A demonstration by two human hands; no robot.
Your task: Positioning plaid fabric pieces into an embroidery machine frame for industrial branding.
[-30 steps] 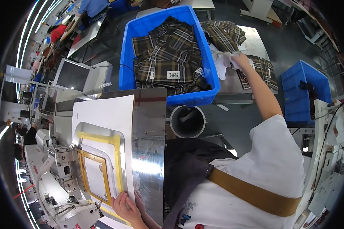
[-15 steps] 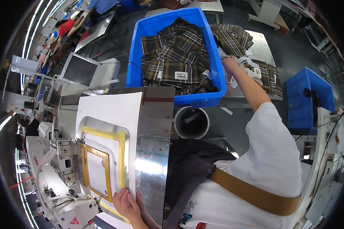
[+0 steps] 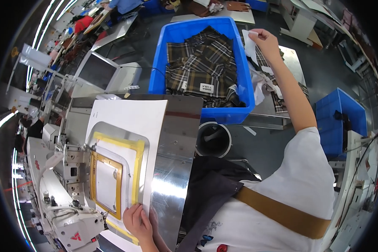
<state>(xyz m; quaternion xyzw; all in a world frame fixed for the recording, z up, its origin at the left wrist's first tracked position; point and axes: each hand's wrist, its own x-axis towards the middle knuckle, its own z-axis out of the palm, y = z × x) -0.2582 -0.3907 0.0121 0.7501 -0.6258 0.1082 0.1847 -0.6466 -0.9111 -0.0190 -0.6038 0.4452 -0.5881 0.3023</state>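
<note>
My right hand (image 3: 265, 44) is raised beside the far right rim of a blue bin (image 3: 248, 94). Pinched in its fingers is a thin white piece (image 3: 250, 47), hanging down; whether it is cloth or paper I cannot tell. More crumpled white material (image 3: 260, 82) lies below, next to plaid fabric (image 3: 278, 103) on a metal table. At lower left, my left hand (image 3: 137, 222) rests with loosely bent fingers at the near right corner of a yellow-edged sewing template frame (image 3: 136, 168). A smaller ochre frame (image 3: 119, 185) sits inside it.
Plaid pieces (image 3: 206, 63) fill the bin. A white sewing machine head (image 3: 73, 229) stands left of the frame, with a monitor (image 3: 95, 72) behind. A round waste bin (image 3: 227, 145) is on the floor. Another blue bin (image 3: 329, 109) stands at the right.
My right hand has risen off the materials on the side table and moved farther away, lifting the white piece. My left hand stays by the frame; the view has shifted slightly.
</note>
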